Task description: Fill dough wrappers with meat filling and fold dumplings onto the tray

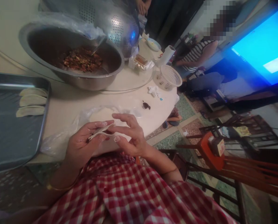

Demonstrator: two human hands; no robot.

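A folded dumpling wrapper (pixel 99 133) is held in front of my body, its two edges gaping towards the right. My left hand (pixel 80 143) pinches its left side between thumb and fingers. At the gaping end, my right hand (pixel 131 133) has its index finger and thumb against the wrapper's edges, the other fingers raised. Any filling inside is hard to make out. Beneath my hands lies a clear plastic bag (pixel 76 124) with a pale round shape in it. Beyond stands a large metal bowl (pixel 83 82) holding chopped brown filling (pixel 83 60) and a utensil.
At left, a metal tray (pixel 13 137) holds three folded dumplings (pixel 33 100). A perforated metal colander (pixel 127 28) stands behind the bowl. A white plastic basket (pixel 169 77), crumpled tissue (pixel 154 91) and a small dark object (pixel 146 105) are at right. Wooden chairs (pixel 211 152) stand beyond; a person sits nearby.
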